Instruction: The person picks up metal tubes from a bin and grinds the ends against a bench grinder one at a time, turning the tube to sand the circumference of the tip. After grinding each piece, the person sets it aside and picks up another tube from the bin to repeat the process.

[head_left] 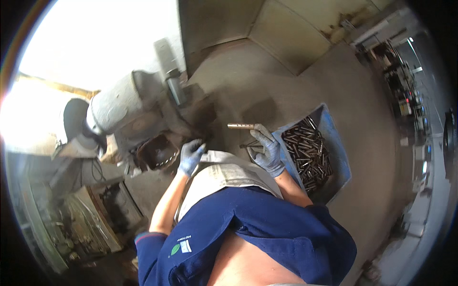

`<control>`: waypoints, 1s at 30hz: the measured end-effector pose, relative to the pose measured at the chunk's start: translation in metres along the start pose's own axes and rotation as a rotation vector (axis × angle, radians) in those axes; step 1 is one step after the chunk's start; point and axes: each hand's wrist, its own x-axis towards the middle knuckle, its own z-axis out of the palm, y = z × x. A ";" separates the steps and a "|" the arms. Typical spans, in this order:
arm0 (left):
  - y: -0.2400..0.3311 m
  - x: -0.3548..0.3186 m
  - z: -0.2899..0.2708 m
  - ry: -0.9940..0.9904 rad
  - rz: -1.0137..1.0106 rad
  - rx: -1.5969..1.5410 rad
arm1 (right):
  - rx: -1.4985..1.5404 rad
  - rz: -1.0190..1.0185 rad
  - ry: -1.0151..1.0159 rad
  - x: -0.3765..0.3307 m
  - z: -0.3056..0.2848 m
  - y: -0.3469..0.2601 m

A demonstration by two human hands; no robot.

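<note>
My right hand (268,151), in a blue-grey work glove, grips a short metal rod (241,126) between thumb and fingers. The rod points left, nearly level, and small dark marks run along it. Lower in the same hand, darker thin rods (250,144) stick out toward the left. My left hand (191,158), gloved alike and smudged, is before the machine with its fingers loosely bent and the thumb apart. No object shows in it. Beside my right forearm stands a blue bin (339,148) holding a heap of similar dark metal rods (307,155).
A grey machine (119,102) with a cylindrical housing is at the left, close to my left hand. Below it hangs a dark, oily tray (158,151). Metal panels (286,35) border the grey floor (372,124) at the back. A grimy bench (88,217) stands lower left.
</note>
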 end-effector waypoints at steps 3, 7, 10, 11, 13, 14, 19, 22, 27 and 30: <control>-0.049 -0.037 0.001 -0.067 -0.134 0.237 | -0.092 0.128 0.021 -0.027 -0.053 0.018; -0.110 -0.086 0.010 0.050 -0.282 0.240 | -0.172 0.259 0.158 -0.049 -0.115 0.024; -0.073 -0.098 0.036 0.053 -0.283 0.426 | -0.260 0.410 0.214 -0.089 -0.123 0.081; -0.077 -0.101 0.036 0.040 -0.245 0.441 | -0.086 0.457 0.263 -0.085 -0.107 0.088; -0.076 -0.101 0.035 0.033 -0.279 0.474 | 0.160 0.545 0.208 -0.066 -0.072 0.086; -0.069 -0.103 0.034 0.034 -0.286 0.532 | 0.231 0.575 0.113 -0.055 -0.056 0.077; -0.044 -0.135 0.033 0.283 -0.388 0.352 | 0.479 0.188 -0.351 -0.013 0.027 0.019; -0.043 -0.171 0.019 0.455 -0.423 0.270 | 0.470 0.110 -0.510 -0.034 0.064 0.015; -0.042 -0.275 -0.015 0.926 -0.328 0.290 | 0.627 0.163 -0.799 -0.032 0.114 -0.036; -0.023 -0.353 -0.027 1.164 -0.295 0.242 | 0.632 0.131 -0.890 -0.031 0.132 -0.059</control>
